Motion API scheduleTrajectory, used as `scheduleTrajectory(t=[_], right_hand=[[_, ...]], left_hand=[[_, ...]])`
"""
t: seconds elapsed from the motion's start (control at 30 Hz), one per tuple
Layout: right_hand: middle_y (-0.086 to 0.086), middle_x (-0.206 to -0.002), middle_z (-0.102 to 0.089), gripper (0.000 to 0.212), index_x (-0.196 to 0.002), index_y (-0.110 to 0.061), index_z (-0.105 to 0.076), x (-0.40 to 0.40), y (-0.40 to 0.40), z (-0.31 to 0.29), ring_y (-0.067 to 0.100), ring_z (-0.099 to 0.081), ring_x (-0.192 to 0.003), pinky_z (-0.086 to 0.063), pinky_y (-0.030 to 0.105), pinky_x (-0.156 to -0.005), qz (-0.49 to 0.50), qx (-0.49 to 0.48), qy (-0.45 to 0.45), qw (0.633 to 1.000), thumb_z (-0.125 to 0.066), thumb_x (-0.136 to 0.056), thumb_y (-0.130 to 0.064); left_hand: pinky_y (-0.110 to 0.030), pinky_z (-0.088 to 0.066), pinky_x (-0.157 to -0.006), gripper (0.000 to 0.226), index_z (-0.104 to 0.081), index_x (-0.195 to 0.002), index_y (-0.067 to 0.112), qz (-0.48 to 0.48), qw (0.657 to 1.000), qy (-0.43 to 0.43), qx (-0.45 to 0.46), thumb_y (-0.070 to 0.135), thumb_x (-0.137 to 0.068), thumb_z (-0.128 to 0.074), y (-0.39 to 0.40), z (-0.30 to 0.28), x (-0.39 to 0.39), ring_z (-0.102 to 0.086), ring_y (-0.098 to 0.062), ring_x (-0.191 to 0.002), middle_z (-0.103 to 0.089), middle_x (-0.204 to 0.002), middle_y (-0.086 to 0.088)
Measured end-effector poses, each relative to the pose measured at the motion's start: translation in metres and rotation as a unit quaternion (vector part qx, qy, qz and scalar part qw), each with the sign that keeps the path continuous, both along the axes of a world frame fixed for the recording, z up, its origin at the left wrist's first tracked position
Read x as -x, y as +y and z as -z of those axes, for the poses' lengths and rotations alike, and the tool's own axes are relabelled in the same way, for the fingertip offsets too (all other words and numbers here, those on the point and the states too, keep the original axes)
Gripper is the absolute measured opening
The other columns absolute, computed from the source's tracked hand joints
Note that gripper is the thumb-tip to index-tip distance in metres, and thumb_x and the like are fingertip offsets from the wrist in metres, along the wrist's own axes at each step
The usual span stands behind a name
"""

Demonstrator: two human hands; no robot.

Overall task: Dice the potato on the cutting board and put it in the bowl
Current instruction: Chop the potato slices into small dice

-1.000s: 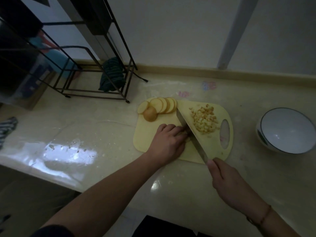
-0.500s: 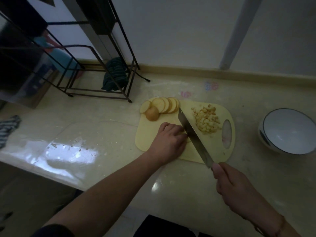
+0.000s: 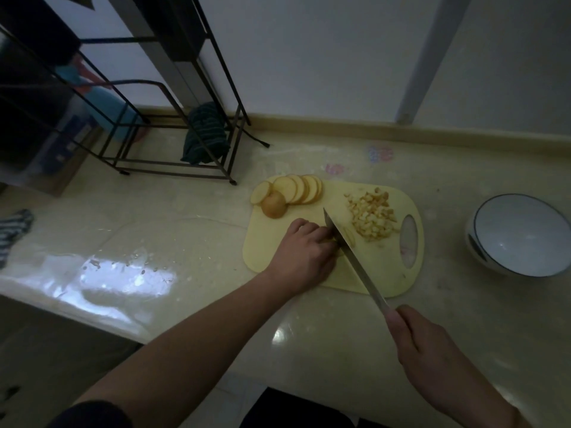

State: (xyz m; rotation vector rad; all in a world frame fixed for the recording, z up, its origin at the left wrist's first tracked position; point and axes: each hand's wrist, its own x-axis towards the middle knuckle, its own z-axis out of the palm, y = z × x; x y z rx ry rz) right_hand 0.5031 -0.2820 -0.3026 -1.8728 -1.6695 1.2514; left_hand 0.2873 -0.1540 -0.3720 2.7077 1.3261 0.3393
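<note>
The long steel knife [image 3: 355, 256] came back down since half a second ago, when the right hand [image 3: 432, 359] had its tip lifted off the pale yellow plastic cutting board [image 3: 386, 273]. Now the blade sits right against the left hand [image 3: 304, 251] knuckles.

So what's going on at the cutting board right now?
A person is partway through dicing potato. The right hand grips a knife, its blade down on the yellow cutting board, while the left hand holds down the piece being cut. A pile of diced potato sits right of the blade; uncut slices and an end piece wait at the board's far left. The bowl looks empty.
</note>
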Motion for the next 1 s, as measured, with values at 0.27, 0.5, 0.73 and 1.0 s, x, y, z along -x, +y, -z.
scheduleTrajectory(t=[0.27,0.5,0.73,1.0], right_hand=[[0.003,-0.061,-0.055,0.05,-0.075,-0.015,-0.048,0.014,0.025,0.011,0.011,-0.053,-0.056,-0.04,0.036,-0.059,-0.013,-0.009,0.0,1.0,-0.026,-0.089,-0.057],[-0.004,-0.049,-0.049,0.055,-0.074,-0.013,-0.049,0.002,0.029,0.005,0.002,-0.04,-0.038,-0.029,0.018,-0.042,0.047,0.073,0.071,0.994,-0.027,-0.085,-0.063],[-0.001,-0.051,-0.051,0.062,-0.073,-0.01,-0.052,0.005,0.025,-0.001,0.005,-0.045,-0.043,-0.033,0.027,-0.05,0.026,0.023,0.056,0.998,-0.027,-0.084,-0.065],[0.003,-0.06,-0.057,0.055,-0.07,-0.014,-0.052,0.007,0.017,-0.001,0.009,-0.052,-0.051,-0.04,0.034,-0.056,0.007,-0.001,0.036,0.999,-0.029,-0.086,-0.061]], left_hand=[[-0.039,-0.045,-0.082,0.024,-0.075,-0.101,0.015,0.001,1.0,-0.023,-0.007,0.028,-0.087,-0.062,-0.002,-0.001,0.0,-0.062,-0.028,-0.086,-0.068,-0.097,-0.005],[-0.038,-0.042,-0.086,0.024,-0.077,-0.097,0.018,0.009,1.0,-0.027,-0.001,0.03,-0.09,-0.059,-0.003,-0.002,0.003,-0.063,-0.025,-0.088,-0.069,-0.095,-0.004],[-0.04,-0.038,-0.095,0.025,-0.078,-0.089,0.013,0.022,0.999,-0.023,0.013,0.029,-0.09,-0.058,0.0,-0.003,0.009,-0.065,-0.027,-0.085,-0.069,-0.094,-0.008],[-0.039,-0.044,-0.086,0.022,-0.076,-0.09,0.014,0.016,1.0,-0.017,0.014,0.026,-0.088,-0.058,0.002,-0.006,0.004,-0.061,-0.027,-0.078,-0.066,-0.085,-0.006]])
